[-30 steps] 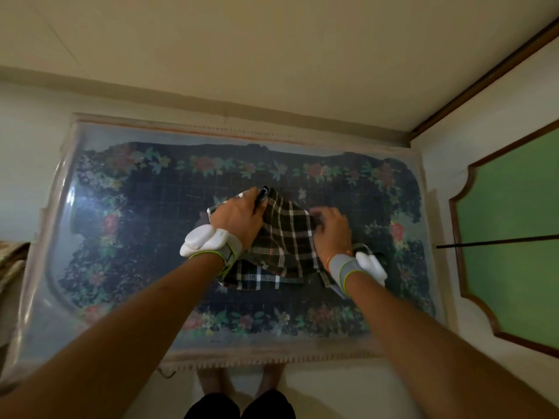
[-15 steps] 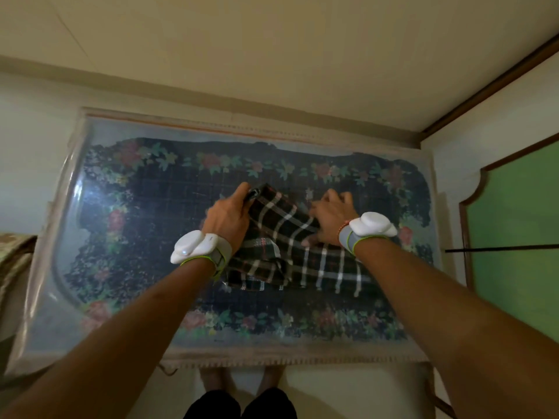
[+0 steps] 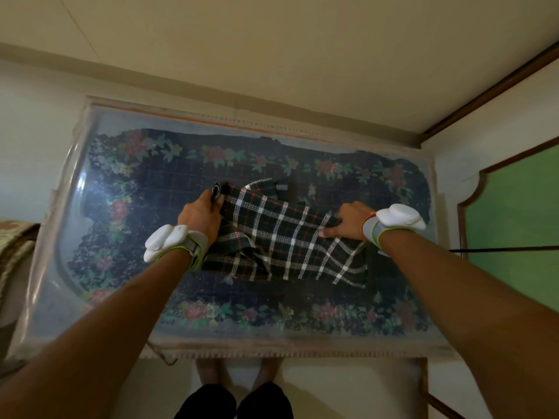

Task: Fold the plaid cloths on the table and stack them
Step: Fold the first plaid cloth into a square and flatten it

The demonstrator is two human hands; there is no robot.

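A dark plaid cloth (image 3: 284, 240) with white and red lines lies rumpled and partly spread in the middle of the table (image 3: 290, 346). My left hand (image 3: 201, 214) pinches the cloth's far left corner. My right hand (image 3: 348, 220) grips the cloth's right edge, fingers curled into the fabric. Between the two hands the cloth is stretched sideways; its near left part is still bunched in folds. Both wrists wear grey bands with white pods.
The table carries a dark floral cover under clear plastic. A wall runs close behind it. A green panel with a brown frame (image 3: 514, 234) stands on the right. A patterned fabric (image 3: 13, 246) lies off the left edge. My feet show below the near edge.
My right hand has moved to the right along the cloth, pulling it wider. My left hand has kept hold of the far left corner. The cloth now lies more spread out.
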